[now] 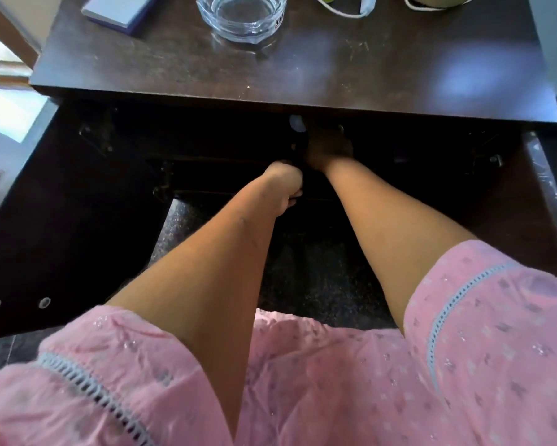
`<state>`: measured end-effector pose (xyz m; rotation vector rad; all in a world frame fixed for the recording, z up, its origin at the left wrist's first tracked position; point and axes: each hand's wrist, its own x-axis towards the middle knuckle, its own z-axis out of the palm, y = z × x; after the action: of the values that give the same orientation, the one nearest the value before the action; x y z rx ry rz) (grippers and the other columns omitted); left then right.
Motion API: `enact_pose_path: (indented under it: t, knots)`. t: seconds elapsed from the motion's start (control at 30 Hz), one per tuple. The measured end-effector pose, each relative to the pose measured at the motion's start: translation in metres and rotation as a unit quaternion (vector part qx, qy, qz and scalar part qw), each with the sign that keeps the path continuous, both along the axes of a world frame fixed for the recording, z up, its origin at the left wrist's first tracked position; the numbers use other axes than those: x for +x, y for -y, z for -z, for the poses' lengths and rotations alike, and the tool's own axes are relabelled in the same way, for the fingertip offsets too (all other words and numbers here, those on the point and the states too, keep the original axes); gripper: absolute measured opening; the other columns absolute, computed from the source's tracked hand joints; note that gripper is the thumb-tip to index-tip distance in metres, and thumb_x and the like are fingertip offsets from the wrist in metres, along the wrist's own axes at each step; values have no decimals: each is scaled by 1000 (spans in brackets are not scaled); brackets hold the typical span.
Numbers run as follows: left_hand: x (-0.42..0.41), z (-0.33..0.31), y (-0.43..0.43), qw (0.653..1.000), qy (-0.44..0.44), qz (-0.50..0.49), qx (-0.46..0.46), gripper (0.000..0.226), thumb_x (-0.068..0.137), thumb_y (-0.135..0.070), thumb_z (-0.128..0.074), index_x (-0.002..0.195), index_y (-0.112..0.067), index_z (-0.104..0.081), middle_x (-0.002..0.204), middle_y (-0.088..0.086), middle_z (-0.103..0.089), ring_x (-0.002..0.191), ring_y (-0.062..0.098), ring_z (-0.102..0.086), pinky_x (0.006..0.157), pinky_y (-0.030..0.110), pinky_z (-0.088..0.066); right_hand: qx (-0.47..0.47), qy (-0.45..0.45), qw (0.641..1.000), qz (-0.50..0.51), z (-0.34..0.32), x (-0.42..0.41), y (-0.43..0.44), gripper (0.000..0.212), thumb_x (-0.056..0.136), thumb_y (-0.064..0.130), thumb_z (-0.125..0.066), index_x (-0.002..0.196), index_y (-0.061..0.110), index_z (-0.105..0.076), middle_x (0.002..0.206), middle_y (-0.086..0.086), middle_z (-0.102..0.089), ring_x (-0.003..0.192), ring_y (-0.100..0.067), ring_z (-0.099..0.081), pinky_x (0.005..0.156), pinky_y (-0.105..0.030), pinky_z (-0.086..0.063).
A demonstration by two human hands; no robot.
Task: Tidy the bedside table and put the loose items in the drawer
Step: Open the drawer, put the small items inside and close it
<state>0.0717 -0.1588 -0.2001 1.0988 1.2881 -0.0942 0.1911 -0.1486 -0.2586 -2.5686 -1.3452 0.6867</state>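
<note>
The dark wooden bedside table (302, 75) fills the upper half of the view. On its top stand a clear glass ashtray (241, 14), a pale notepad (119, 8) at the back left and a white cable (344, 9) at the back. Both my arms reach under the tabletop into the dark opening. My left hand (283, 185) is a fist with its fingers curled round the dark front edge of the drawer (238, 167). My right hand (330, 146) sits deeper in shadow, next to a small white object (297, 123); its fingers are hidden in the dark.
Two dark cabinet doors stand swung open, one at the left (45, 220) and one at the right (540, 194). Speckled dark floor (319, 278) shows between my arms. My pink patterned sleeves (463, 365) cover the bottom of the view.
</note>
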Motion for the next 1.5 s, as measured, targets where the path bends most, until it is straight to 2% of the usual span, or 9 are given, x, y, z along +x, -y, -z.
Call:
enact_pose_path:
  t: [0.13,0.33,0.57,0.77,1.0,1.1,1.23,1.37,1.5]
  knots:
    - [1,4,-1,1000,-20,-5,11,36,100,-5,-31,133,-8,-45,75,-3,-47,62,7,-46,59,19,-36,13,37,999,19,-4,-3,-6,46,102,36,-28,142,17,-41,147,-15,-41,135,-33,-37,106,-42,-35]
    - [6,7,-3,1000,1,-5,7,36,99,-5,-36,133,-13,-44,74,-4,-48,63,7,-47,59,20,-37,17,141,988,58,-7,20,29,34,96,40,-43,125,28,-57,129,-12,-58,122,-34,-50,91,-40,-46]
    - [11,4,3,1000,20,-8,1,48,98,-4,-40,142,-21,-36,99,0,-55,68,8,-49,63,21,-39,20,159,983,86,-6,31,61,53,87,47,-57,131,18,-49,125,-17,-58,117,-38,-51,89,-41,-45]
    - [13,7,-1,1000,23,-14,0,54,97,-4,-42,145,-25,-32,88,-2,-54,70,9,-50,64,23,-41,13,145,982,118,-9,30,61,67,81,48,-64,135,14,-42,128,-17,-57,121,-38,-50,94,-42,-42]
    - [16,1,1,1000,26,-2,-2,51,100,-5,-34,148,-23,-27,133,6,-54,81,12,-52,68,23,-40,16,137,980,143,-7,30,60,68,83,47,-63,136,12,-40,127,-17,-59,121,-38,-51,94,-42,-42]
    - [16,-3,3,999,25,27,2,48,101,-5,-30,146,-18,-29,142,7,-48,92,14,-51,80,27,-40,13,145,973,177,-5,32,58,70,86,48,-59,139,9,-36,128,-17,-58,123,-36,-50,97,-41,-40]
    - [16,-5,4,999,20,47,5,46,100,-3,-32,145,-15,-31,133,8,-52,96,15,-49,83,27,-40,20,163,966,200,-5,33,58,73,85,50,-58,141,8,-35,131,-16,-56,125,-35,-48,100,-41,-35]
    - [18,-3,4,1000,14,17,-2,47,99,-2,-39,143,-19,-35,97,1,-55,83,12,-52,69,23,-42,22,163,962,217,-5,34,57,74,80,56,-60,136,10,-40,131,-16,-56,126,-34,-47,100,-40,-34]
    - [19,1,3,1000,17,16,3,52,97,-2,-42,145,-21,-33,109,4,-51,98,16,-52,85,26,-42,21,160,963,217,-5,33,59,80,79,58,-61,139,11,-37,133,-14,-55,127,-33,-46,100,-40,-34]
